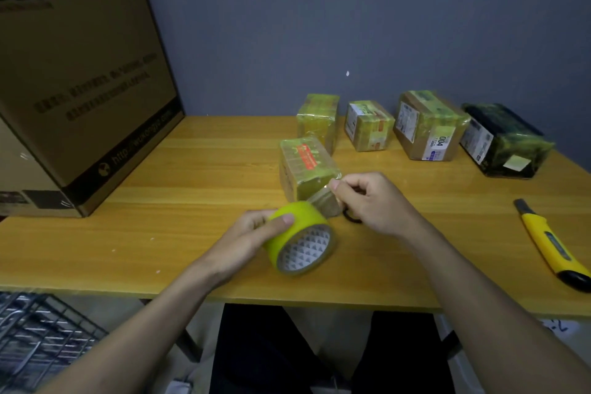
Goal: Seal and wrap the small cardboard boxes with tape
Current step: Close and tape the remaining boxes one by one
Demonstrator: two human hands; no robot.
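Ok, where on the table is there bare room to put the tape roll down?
Bare wood lies between the big carton and the box being taped, and along the near edge under the left hand. Another patch sits between the right hand and the utility knife. The back right is crowded with wrapped boxes.
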